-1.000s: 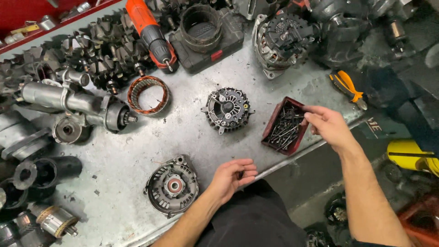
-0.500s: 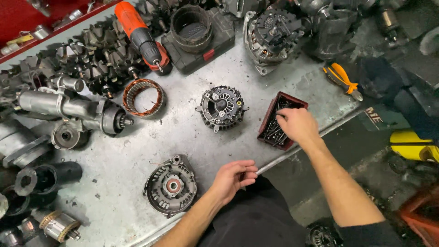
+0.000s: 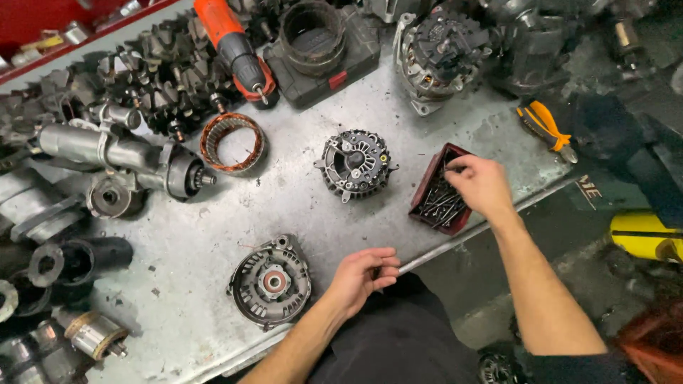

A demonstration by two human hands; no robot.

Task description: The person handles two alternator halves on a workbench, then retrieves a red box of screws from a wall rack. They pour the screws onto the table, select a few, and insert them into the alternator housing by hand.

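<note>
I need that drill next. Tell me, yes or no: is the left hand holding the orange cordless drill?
No: the left hand rests on the metal workbench near its front edge, while the orange cordless drill lies untouched at the back.

Tray: red rectangular tray (image 3: 425, 190), open-topped, lying flat and askew near the workbench's front edge, its right part hidden.
Contents: dark bolts and screws (image 3: 435, 203), heaped loosely and crisscrossed inside.
Neighbour: just right of the black round alternator half (image 3: 354, 164).
</note>
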